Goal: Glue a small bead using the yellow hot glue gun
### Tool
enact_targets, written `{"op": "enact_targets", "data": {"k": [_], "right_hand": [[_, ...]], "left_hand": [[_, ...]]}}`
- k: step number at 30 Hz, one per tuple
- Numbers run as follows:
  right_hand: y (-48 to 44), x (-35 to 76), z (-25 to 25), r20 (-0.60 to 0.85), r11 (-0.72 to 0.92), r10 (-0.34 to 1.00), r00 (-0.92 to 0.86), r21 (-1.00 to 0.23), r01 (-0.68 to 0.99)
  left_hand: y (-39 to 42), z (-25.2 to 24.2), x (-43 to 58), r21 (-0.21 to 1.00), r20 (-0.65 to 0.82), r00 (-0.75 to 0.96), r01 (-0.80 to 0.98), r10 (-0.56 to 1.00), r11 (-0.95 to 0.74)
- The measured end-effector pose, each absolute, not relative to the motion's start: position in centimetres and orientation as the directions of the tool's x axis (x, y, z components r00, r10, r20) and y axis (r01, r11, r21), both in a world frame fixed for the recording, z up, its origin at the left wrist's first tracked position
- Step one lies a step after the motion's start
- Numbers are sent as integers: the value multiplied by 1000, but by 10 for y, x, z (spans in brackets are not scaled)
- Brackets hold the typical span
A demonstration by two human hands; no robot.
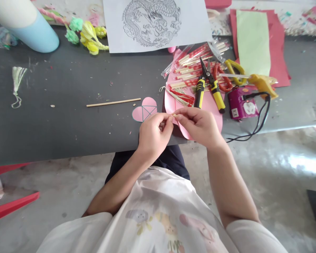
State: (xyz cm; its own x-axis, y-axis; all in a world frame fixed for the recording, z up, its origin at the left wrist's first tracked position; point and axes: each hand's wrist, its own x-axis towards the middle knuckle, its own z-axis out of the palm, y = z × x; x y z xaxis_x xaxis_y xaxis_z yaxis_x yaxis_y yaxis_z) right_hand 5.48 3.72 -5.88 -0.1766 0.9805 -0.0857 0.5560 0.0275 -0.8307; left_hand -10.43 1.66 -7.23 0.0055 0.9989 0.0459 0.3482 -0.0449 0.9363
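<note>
My left hand [155,133] and my right hand [201,125] meet at the table's front edge, both with fingertips pinched together. Between them is a small pale piece [174,115] with a thin red cord by it; the fingers cover most of it. Beside my left hand lies a pink paper heart [146,108] with dark lines drawn on it, partly hidden. A thin wooden stick [113,102] rests to its left. Under my right hand is a larger pink paper sheet [210,123]. Red and pale tassels [182,97] lie on that sheet, just beyond my fingers.
Yellow-black pliers [210,82], scissors [237,72], wrapped sticks [189,68] and a yellow glue gun [262,84] crowd the right side. A purple box [243,103] trails a black cord. A dragon drawing [152,26], a bottle [39,33] and a pale tassel [18,82] lie farther off.
</note>
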Motion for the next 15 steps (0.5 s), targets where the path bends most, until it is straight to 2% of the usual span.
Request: {"op": "enact_targets", "data": {"k": [9,15], "right_hand": [[45,55,-60,-75,61,962,-261,-877,477],[46,54,-64,-80,36,968,-238,-892,450]], "left_hand": [[17,-77,-105,928,69,15,367,998,-70],[17,-75,-105,918,60,10,392,998,-59]]}}
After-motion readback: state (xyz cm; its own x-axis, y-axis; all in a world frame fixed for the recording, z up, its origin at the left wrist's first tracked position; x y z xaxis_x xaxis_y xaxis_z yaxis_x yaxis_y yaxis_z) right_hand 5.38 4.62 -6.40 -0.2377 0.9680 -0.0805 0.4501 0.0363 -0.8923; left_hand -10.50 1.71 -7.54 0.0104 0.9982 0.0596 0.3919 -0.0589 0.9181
